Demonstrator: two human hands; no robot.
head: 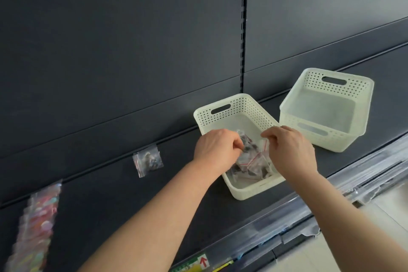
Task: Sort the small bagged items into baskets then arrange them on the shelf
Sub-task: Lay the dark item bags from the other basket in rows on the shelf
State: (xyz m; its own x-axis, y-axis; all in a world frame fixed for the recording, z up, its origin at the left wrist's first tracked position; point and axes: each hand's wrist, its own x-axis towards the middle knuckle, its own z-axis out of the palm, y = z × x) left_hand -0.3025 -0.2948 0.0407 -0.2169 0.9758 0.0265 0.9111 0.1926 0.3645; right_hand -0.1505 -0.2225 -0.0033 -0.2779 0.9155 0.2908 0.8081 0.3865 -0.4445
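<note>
On the dark shelf (132,205) stand two white perforated baskets, close together but apart. Both hands reach into the near basket (242,104). The left hand (217,148) has its grip pinched together on a dark-filled bag (246,142), a small clear one. The right hand (289,150) has its grip curled and clamped on the edge of a red-striped bag (263,149). Whether these are one bag or two I cannot tell. Under the hands a pile of small zip bags (251,168) lies on the basket's floor. The far basket (313,81) sits to the right. A lone clear bag (148,161) lies on the shelf to the left, and a blurred row of colourful bags (37,223) lies at the far left.
</note>
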